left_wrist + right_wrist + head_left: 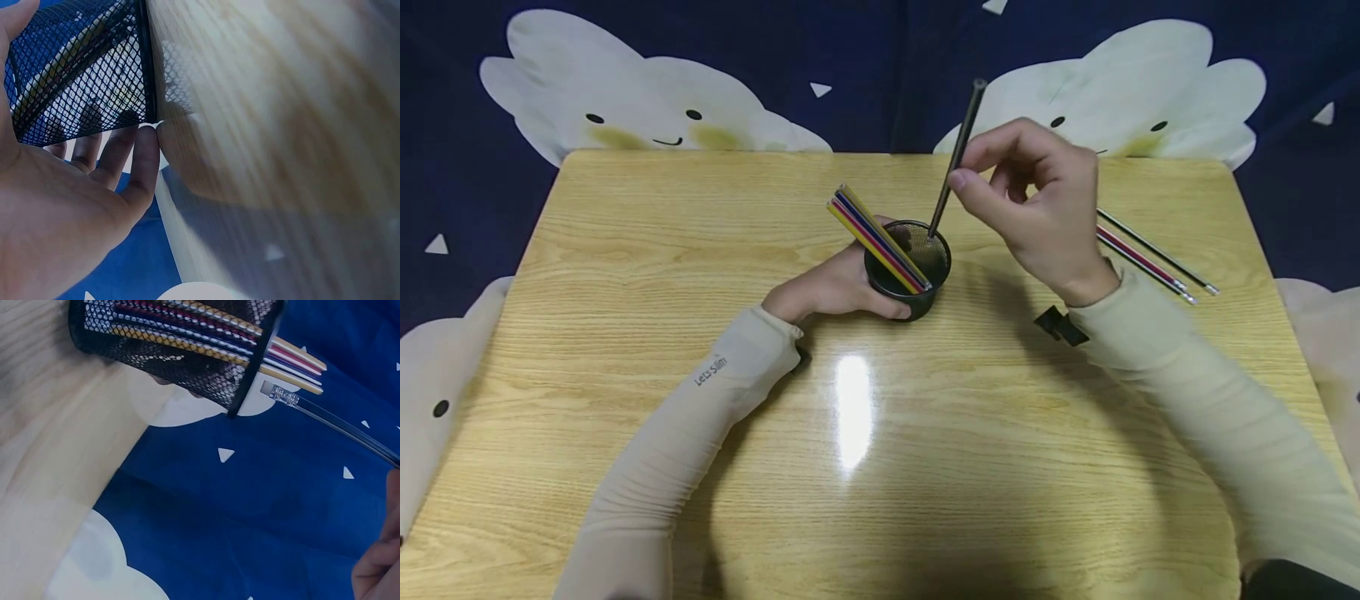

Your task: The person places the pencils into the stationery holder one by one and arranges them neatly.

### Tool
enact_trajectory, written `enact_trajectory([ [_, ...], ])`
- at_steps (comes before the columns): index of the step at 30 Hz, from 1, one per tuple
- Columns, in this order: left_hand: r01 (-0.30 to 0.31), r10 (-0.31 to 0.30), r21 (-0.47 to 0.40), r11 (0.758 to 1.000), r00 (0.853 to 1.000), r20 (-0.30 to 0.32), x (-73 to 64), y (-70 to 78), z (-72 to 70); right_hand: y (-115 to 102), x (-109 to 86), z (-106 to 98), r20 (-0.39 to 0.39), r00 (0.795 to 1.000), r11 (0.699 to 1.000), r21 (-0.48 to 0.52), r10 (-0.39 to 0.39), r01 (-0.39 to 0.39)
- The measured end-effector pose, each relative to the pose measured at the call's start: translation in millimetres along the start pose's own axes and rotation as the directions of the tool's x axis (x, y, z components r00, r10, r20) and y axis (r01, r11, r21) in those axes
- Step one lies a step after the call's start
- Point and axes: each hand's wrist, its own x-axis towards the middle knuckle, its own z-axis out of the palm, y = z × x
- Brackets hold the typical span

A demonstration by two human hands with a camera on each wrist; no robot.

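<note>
A black mesh pen cup [937, 260] stands near the middle of the table, and my left hand [835, 282] grips it from the left side. In the left wrist view, fingers [115, 153] curve behind the mesh. Several striped pencils [880, 243], yellow, red and dark blue, lean in the cup toward the upper left. My right hand [1047, 200] pinches a black pencil [961, 150] between thumb and forefinger. In the right wrist view, the pencil's clear-looking eraser end [279, 393] points down at the cup's rim; whether it touches the rim I cannot tell.
To the right, partly behind my right hand, loose pencils [1157, 272] lie on the table, one red and others dark. The wooden table [662, 233] has rounded corners. Dark blue cloth [895, 75] with white clouds surrounds its edges.
</note>
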Motion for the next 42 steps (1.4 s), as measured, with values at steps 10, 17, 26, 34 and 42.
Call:
enact_trajectory([
  [10,-0.027,0.027,-0.009,1.000,1.000,0.009,0.0,-0.6,-0.2,21,-1.8,10,0.128,0.991,0.997,-0.072,0.041,-0.032],
  [17,-0.023,0.023,-0.013,1.000,1.000,0.019,-0.3,-1.6,-0.7,32,-5.4,16,0.189,0.981,0.978,-0.207,0.052,-0.012],
  [26,-0.029,0.030,-0.023,0.999,0.999,0.040,-1.0,-2.9,0.5,36,-8.8,26,0.226,0.968,0.962,-0.271,0.107,-0.043],
  [34,-0.024,0.025,-0.026,0.999,0.998,0.050,-1.2,-2.8,0.2,39,-11.4,32,0.263,0.952,0.944,-0.322,0.160,-0.070],
  [42,-0.037,0.042,-0.066,0.997,0.996,0.080,-1.8,-2.3,-1.5,39,-9.7,35,0.289,0.943,0.932,-0.358,0.164,-0.053],
])
